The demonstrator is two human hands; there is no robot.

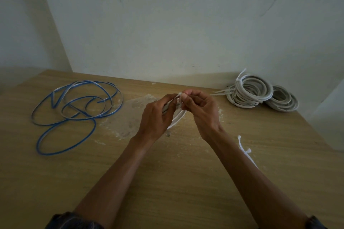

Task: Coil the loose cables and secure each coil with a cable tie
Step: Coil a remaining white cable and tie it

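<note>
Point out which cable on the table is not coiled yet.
The blue cable on the left, sprawled in loose loops; the white coils at the far right are neatly bundled.

— Where does everything sit on that table (186, 182)?
— The loose cable (81, 114) sprawls across its far left. Two tied coils (242, 96) lie at the far right, close to the wall (186, 24), one just beside the other.
— And the middle?
— Both hands meet above it: the left hand (156, 117) holds a coil (176, 119), the right hand (202, 109) just right of it, with a cable tie (179, 95) between their fingertips at the coil's far side. The spare cable ties (248, 150) lie on the near right part, partly under the right forearm (260, 178)
</note>
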